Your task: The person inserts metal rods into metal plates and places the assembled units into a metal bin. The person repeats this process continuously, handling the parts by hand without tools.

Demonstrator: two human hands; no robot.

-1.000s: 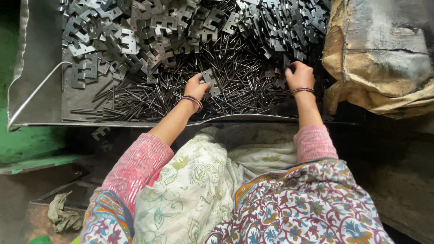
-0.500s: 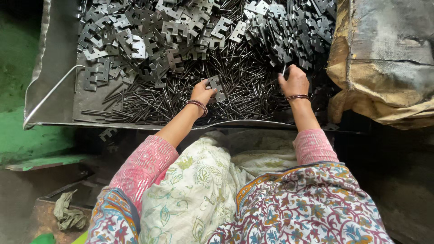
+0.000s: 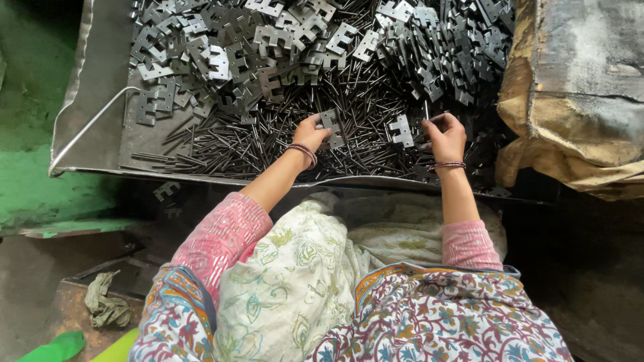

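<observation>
Green-painted floor (image 3: 27, 181) lies at the far left, beside the bent rim of a grey sheet-metal tray (image 3: 94, 87). Across the tray's far part spreads a big heap of notched metal plates (image 3: 255, 60), and nearer the person a bed of thin dark pins (image 3: 221, 144). The left hand (image 3: 310, 134) is closed in a pinch on one notched plate (image 3: 331, 127), lifted just above the pins. Another loose plate (image 3: 402, 131) lies between the hands. The right hand (image 3: 445, 136) is curled, fingertips together on what looks like a pin; I cannot tell for sure. A worn brown sack (image 3: 577, 94) sits at the right. Judging by the heap, most plates and pins remain unhandled; no finished pieces show.
</observation>
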